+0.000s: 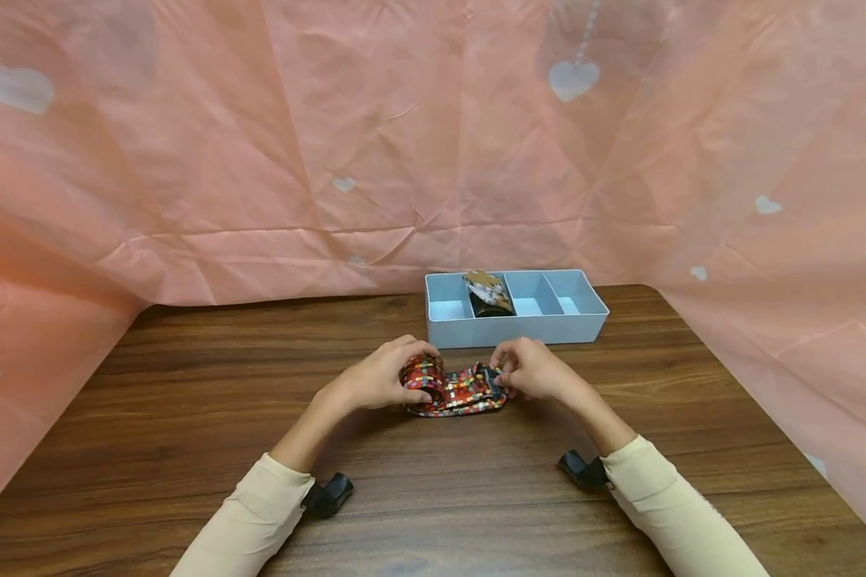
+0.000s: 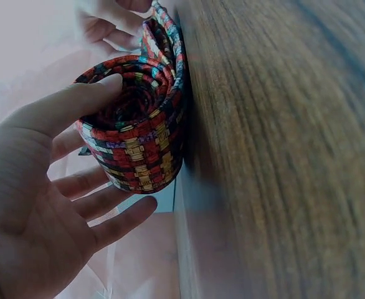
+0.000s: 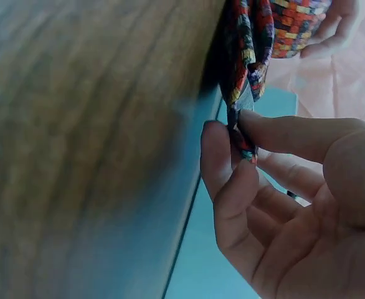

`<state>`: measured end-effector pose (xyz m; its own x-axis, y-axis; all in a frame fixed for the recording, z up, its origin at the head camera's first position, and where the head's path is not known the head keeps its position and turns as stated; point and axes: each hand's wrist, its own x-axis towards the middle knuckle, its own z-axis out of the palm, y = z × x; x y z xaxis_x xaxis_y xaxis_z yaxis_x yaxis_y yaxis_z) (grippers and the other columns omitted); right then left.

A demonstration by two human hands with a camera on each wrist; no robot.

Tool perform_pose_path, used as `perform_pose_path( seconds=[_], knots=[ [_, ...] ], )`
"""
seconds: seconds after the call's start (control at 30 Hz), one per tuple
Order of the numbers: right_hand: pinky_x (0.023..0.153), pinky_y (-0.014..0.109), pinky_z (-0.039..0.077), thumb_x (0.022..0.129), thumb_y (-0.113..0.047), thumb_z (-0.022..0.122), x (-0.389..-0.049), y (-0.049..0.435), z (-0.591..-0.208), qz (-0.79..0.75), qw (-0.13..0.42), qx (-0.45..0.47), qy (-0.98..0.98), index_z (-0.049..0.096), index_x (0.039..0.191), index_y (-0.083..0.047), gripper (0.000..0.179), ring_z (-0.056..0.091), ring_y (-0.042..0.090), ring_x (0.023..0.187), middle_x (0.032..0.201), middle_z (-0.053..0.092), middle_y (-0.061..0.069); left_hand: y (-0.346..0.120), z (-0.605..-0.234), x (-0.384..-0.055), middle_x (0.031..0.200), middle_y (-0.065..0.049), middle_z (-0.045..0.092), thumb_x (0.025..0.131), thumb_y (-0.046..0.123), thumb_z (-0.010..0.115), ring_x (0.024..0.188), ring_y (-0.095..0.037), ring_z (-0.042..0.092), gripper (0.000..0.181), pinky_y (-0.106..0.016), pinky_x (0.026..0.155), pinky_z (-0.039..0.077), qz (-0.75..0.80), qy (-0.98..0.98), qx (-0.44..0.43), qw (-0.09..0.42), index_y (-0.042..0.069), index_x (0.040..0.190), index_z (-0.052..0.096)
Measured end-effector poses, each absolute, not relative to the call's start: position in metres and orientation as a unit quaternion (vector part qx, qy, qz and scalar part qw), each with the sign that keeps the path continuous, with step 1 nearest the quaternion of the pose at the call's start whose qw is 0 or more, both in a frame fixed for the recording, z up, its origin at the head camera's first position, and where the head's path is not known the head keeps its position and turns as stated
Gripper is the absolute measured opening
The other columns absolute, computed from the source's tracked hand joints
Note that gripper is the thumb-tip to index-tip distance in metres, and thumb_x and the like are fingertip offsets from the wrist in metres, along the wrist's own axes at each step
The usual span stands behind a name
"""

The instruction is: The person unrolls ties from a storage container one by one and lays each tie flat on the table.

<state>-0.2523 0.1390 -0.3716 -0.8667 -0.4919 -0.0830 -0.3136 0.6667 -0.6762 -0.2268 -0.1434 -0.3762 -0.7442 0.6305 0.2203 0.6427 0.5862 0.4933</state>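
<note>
A red, multicoloured checked necktie (image 1: 469, 389) lies on the table, its left part wound into a roll (image 2: 136, 140) and the rest a short flat tail to the right. My left hand (image 1: 384, 375) holds the roll, with the thumb at its coiled top opening and the fingers round the outer side. At the tail's end, my right hand (image 1: 530, 369) pinches the fabric (image 3: 245, 93) between thumb and fingers. A dark underside patch shows beside those fingertips.
Behind the hands stands a light blue divided box (image 1: 520, 330). One compartment holds a folded or rolled brown, white and black patterned fabric piece (image 1: 489, 292). A pink curtain with white hearts (image 1: 433, 160) hangs behind the wooden table (image 1: 188, 417).
</note>
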Motion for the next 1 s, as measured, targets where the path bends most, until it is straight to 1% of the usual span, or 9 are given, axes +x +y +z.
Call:
perform_pose_path(
  seconds=[0.17,0.23,0.47,0.67,0.87,1.0],
  knots=[
    [0.057,0.028,0.05,0.085,0.003,0.078,-0.252,0.1362,-0.3742,-0.298,0.09,-0.237,0.92,0.067,0.083,-0.004,0.013,0.058,0.01,0.056,0.064,0.063,0.0,-0.143,-0.3744,-0.2278,0.12,-0.013,0.065,0.08,0.016,0.087,0.113,-0.029,0.063,0.053,-0.044,0.101,0.051,-0.278,-0.892,-0.356,0.014,0.003,0.127,0.065],
    [0.059,0.028,0.049,0.084,0.002,0.079,-0.2519,0.1357,-0.3745,-0.29,0.085,-0.236,0.924,0.067,0.084,-0.005,0.014,0.056,0.009,0.056,0.065,0.061,-0.001,-0.1427,-0.3736,-0.2277,0.12,-0.013,0.065,0.081,0.016,0.087,0.114,-0.028,0.063,0.052,-0.044,0.101,0.05,-0.278,-0.892,-0.356,0.013,0.003,0.126,0.065],
    [0.063,0.03,0.052,0.086,0.004,0.078,-0.2518,0.1359,-0.3739,-0.297,0.101,-0.227,0.922,0.065,0.092,-0.004,0.016,0.06,0.013,0.057,0.069,0.063,0.003,-0.1418,-0.3713,-0.2259,0.123,-0.013,0.066,0.083,0.021,0.087,0.117,-0.029,0.062,0.048,-0.045,0.103,0.049,-0.283,-0.892,-0.352,0.007,0.004,0.123,0.066],
    [0.061,0.029,0.053,0.088,0.007,0.075,-0.2532,0.1373,-0.3733,-0.308,0.11,-0.234,0.916,0.067,0.094,-0.002,0.014,0.063,0.016,0.059,0.073,0.065,0.007,-0.1409,-0.3716,-0.2251,0.122,-0.012,0.067,0.086,0.026,0.085,0.118,-0.028,0.062,0.044,-0.045,0.104,0.049,-0.289,-0.892,-0.347,0.005,0.006,0.12,0.066],
    [0.058,0.03,0.056,0.089,0.012,0.071,-0.2533,0.1395,-0.3734,-0.322,0.118,-0.23,0.911,0.068,0.091,0.0,0.013,0.067,0.019,0.06,0.07,0.061,0.006,-0.1397,-0.3728,-0.226,0.121,-0.012,0.068,0.086,0.017,0.084,0.117,-0.028,0.063,0.04,-0.045,0.103,0.05,-0.278,-0.896,-0.345,0.004,0.004,0.119,0.065],
    [0.06,0.031,0.059,0.086,0.018,0.065,-0.2519,0.1395,-0.374,-0.326,0.126,-0.223,0.91,0.066,0.088,0.001,0.018,0.068,0.018,0.062,0.069,0.062,0.007,-0.1389,-0.3742,-0.226,0.119,-0.012,0.068,0.084,0.013,0.085,0.115,-0.028,0.063,0.039,-0.044,0.102,0.051,-0.273,-0.897,-0.346,0.005,0.004,0.117,0.065]
  ],
)
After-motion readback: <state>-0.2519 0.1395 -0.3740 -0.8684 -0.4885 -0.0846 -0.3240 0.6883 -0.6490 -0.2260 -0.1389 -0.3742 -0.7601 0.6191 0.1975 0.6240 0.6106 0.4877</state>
